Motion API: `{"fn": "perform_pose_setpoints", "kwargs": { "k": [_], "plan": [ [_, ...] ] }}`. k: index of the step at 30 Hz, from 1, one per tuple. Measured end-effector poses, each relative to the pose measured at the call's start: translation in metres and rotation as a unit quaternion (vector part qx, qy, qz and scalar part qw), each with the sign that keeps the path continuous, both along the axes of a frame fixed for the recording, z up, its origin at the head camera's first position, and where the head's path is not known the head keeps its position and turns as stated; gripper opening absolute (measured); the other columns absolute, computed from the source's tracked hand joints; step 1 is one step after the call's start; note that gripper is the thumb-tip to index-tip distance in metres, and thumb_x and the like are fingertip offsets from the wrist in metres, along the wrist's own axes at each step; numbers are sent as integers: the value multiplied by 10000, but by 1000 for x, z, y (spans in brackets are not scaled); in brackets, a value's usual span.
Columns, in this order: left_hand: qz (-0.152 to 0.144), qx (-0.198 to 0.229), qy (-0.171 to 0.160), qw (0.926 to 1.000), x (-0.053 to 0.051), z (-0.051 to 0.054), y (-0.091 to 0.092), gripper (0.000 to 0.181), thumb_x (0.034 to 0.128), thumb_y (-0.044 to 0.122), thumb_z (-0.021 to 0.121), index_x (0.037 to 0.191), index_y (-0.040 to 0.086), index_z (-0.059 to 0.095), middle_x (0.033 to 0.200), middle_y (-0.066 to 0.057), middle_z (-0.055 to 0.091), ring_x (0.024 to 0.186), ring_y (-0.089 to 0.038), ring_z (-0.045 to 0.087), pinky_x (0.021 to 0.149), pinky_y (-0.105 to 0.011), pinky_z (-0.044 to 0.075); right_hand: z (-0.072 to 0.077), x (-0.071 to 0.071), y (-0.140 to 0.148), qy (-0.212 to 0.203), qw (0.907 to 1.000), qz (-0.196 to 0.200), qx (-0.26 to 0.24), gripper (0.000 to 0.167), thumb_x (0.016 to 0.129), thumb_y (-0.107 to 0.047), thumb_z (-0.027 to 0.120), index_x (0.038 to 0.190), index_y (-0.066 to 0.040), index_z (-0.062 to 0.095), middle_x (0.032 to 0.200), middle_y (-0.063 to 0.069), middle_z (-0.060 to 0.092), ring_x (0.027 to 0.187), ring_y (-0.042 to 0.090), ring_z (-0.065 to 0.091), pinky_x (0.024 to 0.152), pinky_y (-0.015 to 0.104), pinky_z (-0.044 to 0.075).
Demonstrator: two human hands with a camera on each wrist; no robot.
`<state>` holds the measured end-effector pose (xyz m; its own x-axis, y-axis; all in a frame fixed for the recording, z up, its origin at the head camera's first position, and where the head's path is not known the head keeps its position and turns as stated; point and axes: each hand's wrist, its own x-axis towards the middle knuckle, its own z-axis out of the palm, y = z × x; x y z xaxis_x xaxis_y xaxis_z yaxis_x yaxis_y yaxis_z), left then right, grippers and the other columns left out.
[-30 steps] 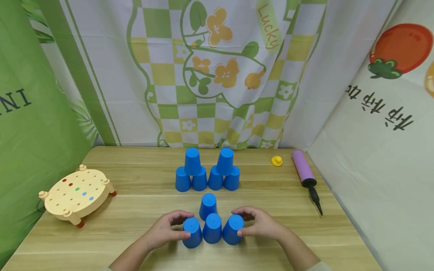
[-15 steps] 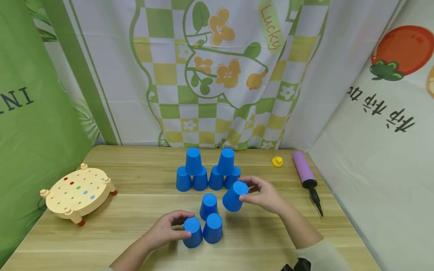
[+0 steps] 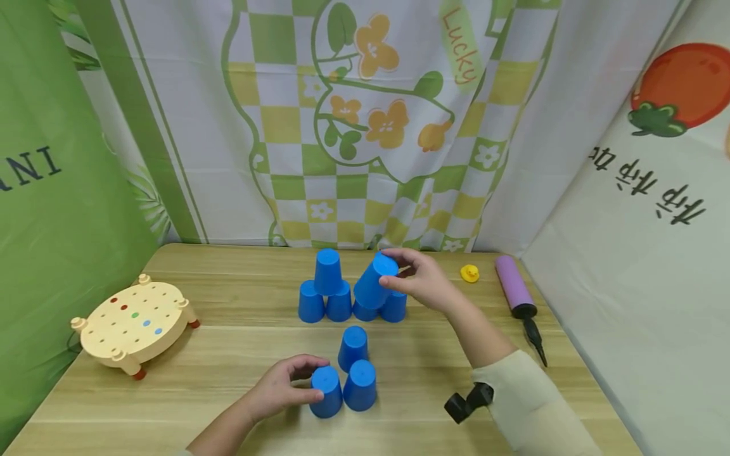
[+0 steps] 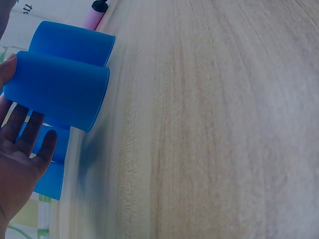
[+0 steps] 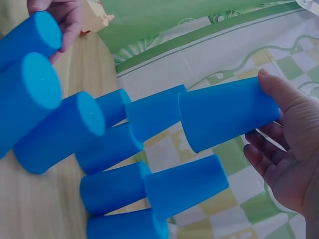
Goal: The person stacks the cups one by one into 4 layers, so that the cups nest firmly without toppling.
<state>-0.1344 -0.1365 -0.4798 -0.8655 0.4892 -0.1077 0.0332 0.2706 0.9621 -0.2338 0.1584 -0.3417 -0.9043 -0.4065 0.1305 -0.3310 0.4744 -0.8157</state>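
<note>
My right hand [image 3: 422,278] grips a tilted blue cup [image 3: 374,284] by its closed end, over the back group; in the right wrist view this held cup [image 5: 229,113] is off the table, apart from the others. Behind it, the upper right cup [image 5: 187,185] rests on two lower ones. An upper left cup [image 3: 327,272] stands on another pair. Nearer, my left hand [image 3: 285,387] has thumb and fingers around an upside-down cup [image 3: 327,394], also seen in the left wrist view [image 4: 60,90]. Beside that cup stands another [image 3: 360,386], with one [image 3: 353,348] behind.
A round cream pegged board [image 3: 134,323] on short legs is at the left. Toward the back right are a yellow duck [image 3: 470,273] and a purple pump [image 3: 514,285] with a black nozzle. Curtains hang behind the table [image 3: 245,361].
My right hand has lifted the right-hand cup of the front row and carried it back and slightly left, to the rear group. My left hand has stayed at its cup.
</note>
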Motion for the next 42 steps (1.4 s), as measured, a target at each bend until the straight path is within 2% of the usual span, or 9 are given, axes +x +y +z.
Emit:
{"fn": "perform_pose_setpoints", "kwargs": {
  "k": [6, 11, 15, 21, 26, 34, 42],
  "plan": [
    [34, -101, 40, 9999, 0, 1, 0, 521, 859, 289, 759, 1281, 32, 595, 1304, -164, 627, 1261, -417, 538, 1062, -599, 420, 16, -17, -16, -22, 9998, -104, 156, 523, 889, -281, 729, 1352, -117, 551, 1247, 118, 621, 1079, 285, 608, 912, 411, 539],
    [29, -146, 115, 9998, -1, 2, 0, 512, 859, 286, 760, 1276, 37, 600, 1306, -162, 626, 1254, -410, 545, 1058, -594, 426, 27, -30, -26, -123, 9993, -209, 293, 546, 886, -328, 725, 1364, -144, 536, 1324, 90, 590, 1167, 303, 575, 983, 457, 503],
    [29, -126, 105, 9999, -1, 4, 0, 513, 856, 280, 764, 1276, 33, 601, 1309, -163, 625, 1256, -408, 545, 1058, -593, 426, 29, -40, -32, -229, 9983, -331, 426, 563, 883, -361, 721, 1371, -153, 531, 1377, 69, 561, 1246, 301, 520, 1044, 476, 455],
    [-9, -47, 152, 9999, -2, 3, 0, 504, 855, 243, 766, 1277, 24, 598, 1315, -178, 619, 1255, -416, 542, 1056, -598, 424, 22, -53, -38, -246, 9976, -399, 503, 563, 882, -361, 722, 1370, -147, 540, 1365, 68, 571, 1233, 302, 525, 1024, 467, 459],
    [-6, -9, 78, 10000, -1, 4, 0, 499, 856, 233, 765, 1281, 34, 598, 1322, -170, 617, 1260, -412, 539, 1054, -600, 424, 13, -58, -40, -253, 9963, -430, 701, 574, 889, -358, 714, 1386, -139, 530, 1351, 86, 576, 1207, 311, 532, 989, 471, 477],
    [9, -20, 35, 10000, -1, 3, 0, 500, 856, 241, 765, 1281, 37, 600, 1322, -164, 618, 1261, -408, 539, 1059, -594, 425, -2, -64, -44, -360, 9950, -382, 854, 597, 897, -357, 707, 1407, -119, 508, 1438, 118, 522, 1346, 343, 466, 1102, 515, 416],
    [13, -39, 9, 10000, -2, -2, 0, 524, 848, 276, 771, 1278, 31, 600, 1312, -155, 625, 1257, -400, 545, 1063, -588, 425, -8, -69, -49, -370, 9935, -358, 1018, 578, 888, -334, 716, 1384, -104, 527, 1367, 127, 568, 1271, 320, 520, 1056, 492, 453]
  ]
}}
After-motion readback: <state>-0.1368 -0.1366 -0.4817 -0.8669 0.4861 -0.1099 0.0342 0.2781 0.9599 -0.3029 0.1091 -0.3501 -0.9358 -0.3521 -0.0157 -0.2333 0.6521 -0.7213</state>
